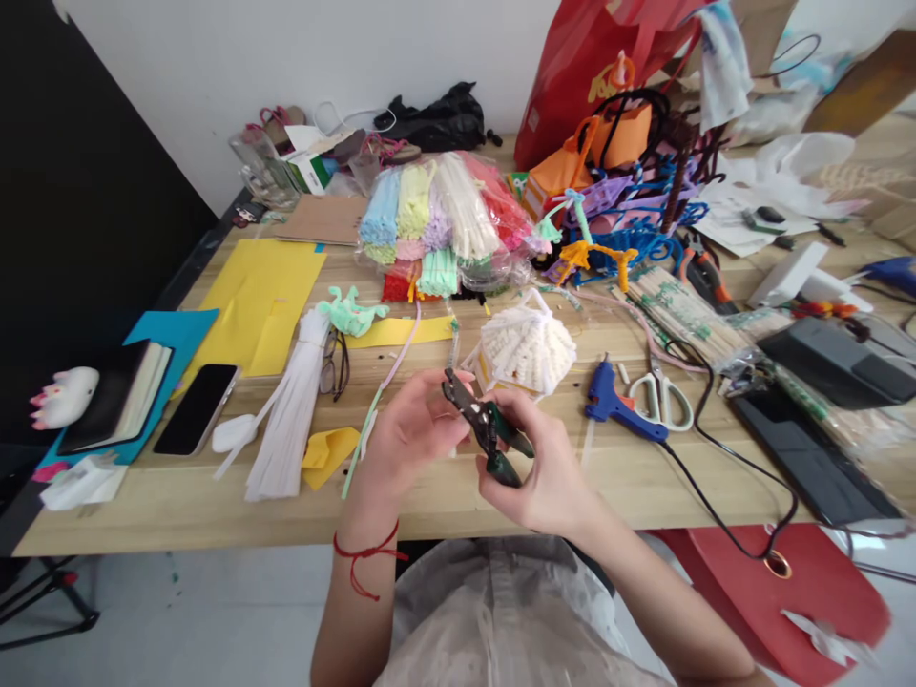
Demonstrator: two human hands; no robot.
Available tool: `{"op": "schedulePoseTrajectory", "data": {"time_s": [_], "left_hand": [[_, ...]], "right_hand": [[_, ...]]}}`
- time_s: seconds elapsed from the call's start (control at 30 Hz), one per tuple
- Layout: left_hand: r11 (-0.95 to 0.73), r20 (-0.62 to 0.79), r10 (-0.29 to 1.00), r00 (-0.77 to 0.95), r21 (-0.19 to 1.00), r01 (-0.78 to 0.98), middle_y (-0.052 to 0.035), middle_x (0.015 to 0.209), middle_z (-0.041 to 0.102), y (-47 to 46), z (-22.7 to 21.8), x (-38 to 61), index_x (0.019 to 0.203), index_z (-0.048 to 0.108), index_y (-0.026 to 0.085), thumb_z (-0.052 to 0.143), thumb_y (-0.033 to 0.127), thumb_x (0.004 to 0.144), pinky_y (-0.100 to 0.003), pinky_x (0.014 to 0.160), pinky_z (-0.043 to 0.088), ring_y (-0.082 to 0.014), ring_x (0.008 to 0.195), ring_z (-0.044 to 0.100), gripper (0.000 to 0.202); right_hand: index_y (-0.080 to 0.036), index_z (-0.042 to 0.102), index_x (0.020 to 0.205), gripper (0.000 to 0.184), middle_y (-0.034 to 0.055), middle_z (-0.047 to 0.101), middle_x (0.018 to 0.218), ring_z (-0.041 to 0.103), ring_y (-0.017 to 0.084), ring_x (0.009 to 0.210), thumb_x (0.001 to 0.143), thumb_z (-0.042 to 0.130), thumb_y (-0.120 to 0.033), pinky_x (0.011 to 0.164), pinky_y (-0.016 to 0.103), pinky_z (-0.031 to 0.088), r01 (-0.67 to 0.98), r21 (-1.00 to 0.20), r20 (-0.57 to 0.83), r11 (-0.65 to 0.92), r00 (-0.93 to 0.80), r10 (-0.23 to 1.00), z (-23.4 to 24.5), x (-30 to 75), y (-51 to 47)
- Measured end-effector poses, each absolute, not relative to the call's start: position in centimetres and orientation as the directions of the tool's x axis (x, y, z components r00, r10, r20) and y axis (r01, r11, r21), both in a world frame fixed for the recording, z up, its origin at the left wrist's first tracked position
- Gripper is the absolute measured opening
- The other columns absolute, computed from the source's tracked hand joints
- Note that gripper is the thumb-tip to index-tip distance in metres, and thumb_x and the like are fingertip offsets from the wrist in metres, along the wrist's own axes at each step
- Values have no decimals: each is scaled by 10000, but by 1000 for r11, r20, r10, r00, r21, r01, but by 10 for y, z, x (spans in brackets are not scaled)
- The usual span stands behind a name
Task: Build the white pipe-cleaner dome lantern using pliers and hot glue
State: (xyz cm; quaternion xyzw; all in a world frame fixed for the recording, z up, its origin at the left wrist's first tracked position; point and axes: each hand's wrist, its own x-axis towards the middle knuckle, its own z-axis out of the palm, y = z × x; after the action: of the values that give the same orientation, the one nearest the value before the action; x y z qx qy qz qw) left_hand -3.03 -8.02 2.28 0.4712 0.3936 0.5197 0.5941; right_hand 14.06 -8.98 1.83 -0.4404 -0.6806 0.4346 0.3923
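Observation:
My right hand (540,468) is closed round the dark green handles of a pair of pliers (493,434), whose dark metal jaws point up and to the left. At the jaws, my left hand (413,429) has its fingers curled together; what they hold is too small to make out. Just above the jaws a thin strand (453,334) shows, partly greenish. Behind my hands sits a white fuzzy dome-shaped piece (528,343) of pipe cleaners with a yellow part at its base. A pink-to-green pipe cleaner (372,415) lies beside my left hand.
On the left are white strips (282,439), a phone (198,410), glasses (335,363) and yellow sheets (247,296). Bundled pipe cleaners (436,215) lie at the back. A blue glue gun (621,405), its cable, white-handled scissors (665,401) and packaged sticks (687,315) crowd the right.

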Motion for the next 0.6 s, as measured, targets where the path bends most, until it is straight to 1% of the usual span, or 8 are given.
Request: {"op": "schedulePoseTrajectory", "data": {"time_s": [0.07, 0.17, 0.23, 0.4, 0.53, 0.6], "left_hand": [[11, 12, 995, 99, 972, -236, -7, 830, 723, -82, 26, -29, 936, 660, 229, 824, 382, 739, -236, 621, 577, -144, 723, 689, 299], [8, 1, 999, 51, 984, -177, -12, 796, 728, -87, 29, -27, 830, 663, 207, 806, 358, 753, -254, 623, 588, -152, 688, 694, 221], [7, -5, 1000, 16, 990, -142, -15, 798, 730, -89, 30, -27, 820, 683, 204, 791, 335, 765, -259, 643, 594, -154, 695, 694, 179], [-9, 5, 1000, -27, 991, -136, -6, 796, 723, -92, 32, -25, 800, 707, 202, 779, 262, 762, -236, 659, 588, -141, 710, 681, 101], [1, -6, 999, -37, 990, -144, -2, 777, 707, -92, 32, -24, 789, 711, 183, 776, 226, 761, -205, 652, 570, -118, 694, 660, 83], [1, -7, 1000, -30, 979, -202, 3, 794, 713, -90, 29, -25, 815, 702, 183, 789, 212, 749, -193, 648, 565, -110, 699, 663, 113]], "right_hand": [[-214, 516, 1086, 510, -16, 605, 806, 503, 132, 652, 591, 597, -124, 629, 262, 460, 299, -919, 171, 255, -280, 945, 17, 140, -90], [-211, 508, 1086, 510, -9, 602, 822, 512, 136, 665, 588, 591, -137, 632, 266, 458, 338, -896, 202, 287, -265, 943, 17, 140, -90], [-206, 503, 1096, 518, -2, 605, 844, 519, 137, 681, 589, 587, -139, 647, 268, 464, 356, -880, 226, 314, -267, 937, 18, 140, -89], [-205, 495, 1107, 530, 2, 599, 871, 522, 136, 700, 588, 572, -131, 667, 261, 469, 382, -848, 272, 366, -278, 921, 20, 142, -89], [-205, 499, 1091, 517, -12, 584, 824, 512, 132, 669, 585, 579, -132, 639, 253, 463, 383, -857, 248, 346, -281, 927, 19, 144, -89], [-200, 507, 1077, 509, -20, 573, 794, 500, 130, 650, 580, 588, -130, 623, 251, 457, 375, -872, 217, 315, -282, 934, 20, 144, -88]]}}
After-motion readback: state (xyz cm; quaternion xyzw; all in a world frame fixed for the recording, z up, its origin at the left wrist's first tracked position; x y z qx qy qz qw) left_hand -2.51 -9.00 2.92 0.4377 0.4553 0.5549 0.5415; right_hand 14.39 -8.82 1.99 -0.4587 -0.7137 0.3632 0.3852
